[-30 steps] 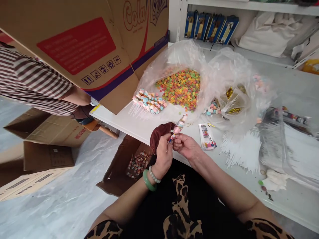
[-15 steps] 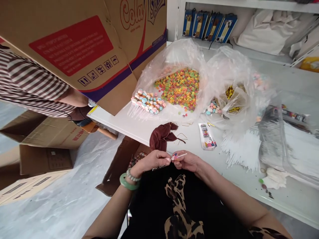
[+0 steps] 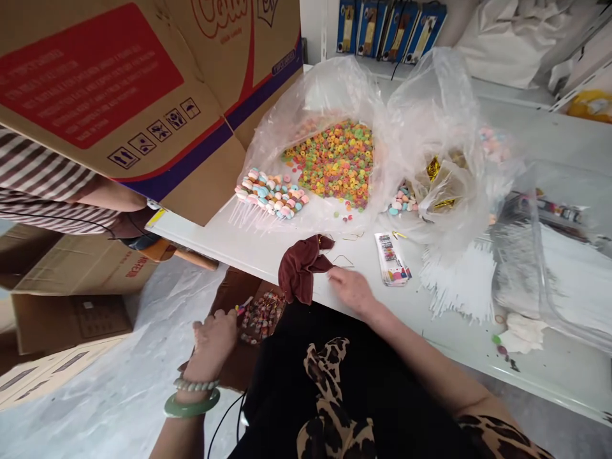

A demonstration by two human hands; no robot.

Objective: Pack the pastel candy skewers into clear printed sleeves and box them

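Note:
My left hand (image 3: 215, 335) is low on the left, over the edge of an open cardboard box (image 3: 227, 287). Its fingers are closed round a wrapped candy stick (image 3: 243, 306), of which only a small colourful end shows. Inside the box lies a heap of wrapped candy skewers (image 3: 262, 315). At the table's front edge, my right hand (image 3: 351, 290) has its fingertips together beside a dark red cloth (image 3: 301, 264) and thin gold twist ties (image 3: 343, 260). What those fingertips pinch, if anything, is hidden.
Marshmallow skewers (image 3: 272, 194) lie before a plastic bag of ring candies (image 3: 335, 162). Right of them are printed cards (image 3: 392, 258), white sticks (image 3: 459, 277) and another plastic bag (image 3: 435, 102). A large carton (image 3: 191, 159) stands back left, near a person in a striped sleeve (image 3: 43, 166).
My hands have parted. The left moved down and left to the box with the candy stick; the right shifted up to the table beside the cloth. The view has turned slightly.

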